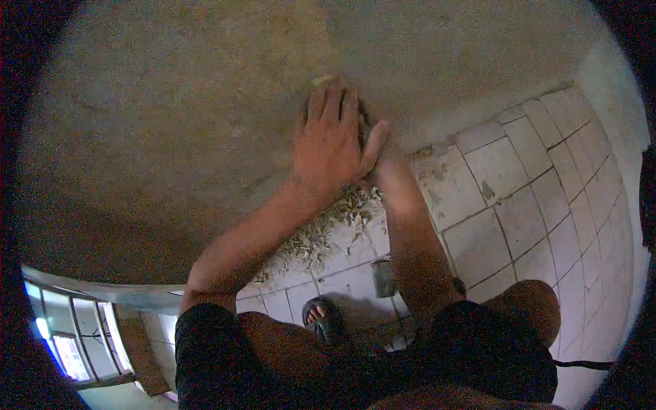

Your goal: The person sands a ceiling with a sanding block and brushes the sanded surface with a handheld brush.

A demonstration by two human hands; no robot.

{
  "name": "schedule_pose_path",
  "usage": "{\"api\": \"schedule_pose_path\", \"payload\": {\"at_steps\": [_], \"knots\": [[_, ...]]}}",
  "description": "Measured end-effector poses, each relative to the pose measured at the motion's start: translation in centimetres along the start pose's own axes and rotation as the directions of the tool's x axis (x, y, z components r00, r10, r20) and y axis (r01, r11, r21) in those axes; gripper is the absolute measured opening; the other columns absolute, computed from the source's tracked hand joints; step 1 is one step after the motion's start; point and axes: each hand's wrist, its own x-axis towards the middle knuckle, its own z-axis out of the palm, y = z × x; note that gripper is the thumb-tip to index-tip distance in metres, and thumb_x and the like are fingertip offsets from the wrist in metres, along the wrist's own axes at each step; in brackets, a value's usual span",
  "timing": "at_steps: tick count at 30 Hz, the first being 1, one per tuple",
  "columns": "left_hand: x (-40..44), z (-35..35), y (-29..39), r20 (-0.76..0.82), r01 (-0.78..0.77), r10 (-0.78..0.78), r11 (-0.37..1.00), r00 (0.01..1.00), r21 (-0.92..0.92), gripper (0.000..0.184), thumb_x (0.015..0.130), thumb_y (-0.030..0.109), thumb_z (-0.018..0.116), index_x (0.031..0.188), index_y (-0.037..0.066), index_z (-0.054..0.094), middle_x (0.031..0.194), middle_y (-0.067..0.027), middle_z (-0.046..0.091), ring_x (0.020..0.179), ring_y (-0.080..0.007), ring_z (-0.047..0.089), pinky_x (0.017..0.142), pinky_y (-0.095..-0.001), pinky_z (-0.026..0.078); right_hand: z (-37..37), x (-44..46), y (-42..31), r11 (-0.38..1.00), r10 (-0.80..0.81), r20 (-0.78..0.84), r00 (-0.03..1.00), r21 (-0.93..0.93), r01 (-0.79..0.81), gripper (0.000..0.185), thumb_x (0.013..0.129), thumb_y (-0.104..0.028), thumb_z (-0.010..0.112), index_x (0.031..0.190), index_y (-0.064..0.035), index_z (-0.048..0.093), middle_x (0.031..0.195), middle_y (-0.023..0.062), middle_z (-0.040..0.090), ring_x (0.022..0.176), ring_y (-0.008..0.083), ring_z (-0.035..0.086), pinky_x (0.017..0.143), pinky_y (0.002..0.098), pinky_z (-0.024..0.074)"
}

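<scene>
My left hand (328,140) lies with its back up and its fingers stretched out against the brown plastered surface (171,123). Its thumb points up and to the right. My right hand (388,158) is beside and partly under the left one, and its fingers are hidden. A small yellowish bit (322,80) shows just beyond the left fingertips; I cannot make out what it is. Dark gaps show between the two hands. Below them, pale flakes and crumbs (307,246) are scattered over the white floor tiles (345,277).
Tiles with dark joints (499,167) spread to the right. A small grey block-like object (384,277) is near my right forearm. My foot in a dark sandal (324,321) stands on the tiles. A barred window (72,342) appears at the lower left.
</scene>
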Motion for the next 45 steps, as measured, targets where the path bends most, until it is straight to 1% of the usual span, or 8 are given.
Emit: {"api": "schedule_pose_path", "payload": {"at_steps": [7, 16, 18, 22, 29, 37, 39, 45], "knots": [[-2.6, 2.7, -1.0, 0.016, -0.005, 0.006, 0.995, 1.0, -0.095, 0.07, 0.094, 0.05, 0.049, 0.129, -0.01, 0.049, 0.141, -0.0319, 0.043, 0.132, -0.0485, 0.039, 0.109, -0.0526, 0.034, -1.4, -2.4, 3.4, 0.988, 0.08, 0.078, 0.994, -0.14, -0.068, 0.049, 0.104, -0.034, 0.04, 0.143, -0.005, 0.044, 0.14, 0.0091, 0.051, 0.127, 0.0233, 0.047, 0.11, 0.036, 0.0343], [-3.8, 4.3, -1.7, 0.097, -0.005, 0.012, 0.997, 0.995, -0.074, 0.069, 0.095, 0.043, 0.052, 0.134, -0.013, 0.044, 0.141, -0.0353, 0.039, 0.134, -0.0504, 0.035, 0.112, -0.0516, 0.031, -2.8, -1.4, 8.8, 0.989, 0.096, 0.034, 0.995, -0.118, -0.091, 0.049, 0.104, -0.034, 0.04, 0.143, -0.0051, 0.044, 0.141, 0.0083, 0.051, 0.128, 0.0228, 0.047, 0.111, 0.0355, 0.0334], [-4.1, 5.0, -2.2, -0.032, -0.105, 0.1, 0.964, 0.994, -0.245, 0.069, 0.094, 0.042, 0.054, 0.135, -0.013, 0.042, 0.141, -0.0347, 0.04, 0.135, -0.0495, 0.035, 0.113, -0.0513, 0.031, -5.6, 1.2, 15.0, 0.928, 0.123, -0.033, 0.992, 0.357, -0.103, 0.044, 0.103, -0.028, 0.041, 0.138, -0.0037, 0.049, 0.136, 0.0075, 0.054, 0.127, 0.0221, 0.047, 0.109, 0.0347, 0.0352], [-3.0, 4.7, -2.6, -0.091, -0.2, 0.184, 0.957, 0.979, -0.211, 0.067, 0.093, 0.041, 0.056, 0.133, -0.012, 0.044, 0.14, -0.0342, 0.042, 0.134, -0.0495, 0.036, 0.112, -0.0525, 0.031, -1.9, -0.5, 7.9, 0.939, 0.007, -0.034, 0.999, 0.344, 0.005, 0.04, 0.101, -0.023, 0.046, 0.133, -0.0011, 0.053, 0.128, 0.0122, 0.06, 0.117, 0.022, 0.054, 0.103, 0.0356, 0.0413], [0.4, 2.6, -2.3, -0.209, -0.174, 0.137, 0.97, 0.968, -0.167, 0.069, 0.089, 0.045, 0.059, 0.13, -0.009, 0.049, 0.138, -0.0329, 0.046, 0.132, -0.0474, 0.04, 0.108, -0.0545, 0.034, -0.1, 1.6, 1.6, 0.909, 0.118, -0.031, 0.993, 0.406, -0.095, 0.04, 0.101, -0.024, 0.047, 0.133, -0.0008, 0.053, 0.124, 0.0125, 0.061, 0.111, 0.0211, 0.055, 0.098, 0.0347, 0.0427], [1.1, 3.2, -3.1, -0.227, -0.169, 0.138, 0.978, 0.964, -0.119, 0.072, 0.087, 0.052, 0.06, 0.129, -0.005, 0.051, 0.138, -0.0272, 0.05, 0.133, -0.0429, 0.041, 0.106, -0.0552, 0.034, 1.1, 2.7, -0.5, 0.877, 0.224, -0.012, 0.975, 0.439, -0.196, 0.039, 0.101, -0.024, 0.047, 0.132, -0.0005, 0.054, 0.121, 0.0129, 0.062, 0.104, 0.02, 0.056, 0.092, 0.0337, 0.0442], [1.5, 2.5, -3.1, -0.223, -0.158, 0.161, 0.987, 0.961, 0.031, 0.073, 0.087, 0.054, 0.06, 0.131, -0.004, 0.051, 0.139, -0.0231, 0.051, 0.134, -0.0397, 0.041, 0.108, -0.0539, 0.032, 1.3, 3.0, -0.8, 0.868, 0.249, -0.01, 0.968, 0.447, -0.219, 0.039, 0.101, -0.024, 0.047, 0.132, -0.0004, 0.054, 0.12, 0.013, 0.062, 0.102, 0.0198, 0.056, 0.091, 0.0334, 0.0446], [1.7, 2.6, -3.3, -0.229, -0.157, 0.165, 0.986, 0.959, 0.053, 0.072, 0.085, 0.053, 0.061, 0.13, -0.003, 0.052, 0.139, -0.0212, 0.051, 0.134, -0.038, 0.042, 0.108, -0.0521, 0.032, 1.5, 3.9, -1.8, 0.852, 0.284, 0.003, 0.959, 0.458, -0.254, 0.039, 0.101, -0.025, 0.048, 0.132, -0.0002, 0.054, 0.117, 0.0133, 0.062, 0.097, 0.019, 0.057, 0.087, 0.0326, 0.0457]]}}
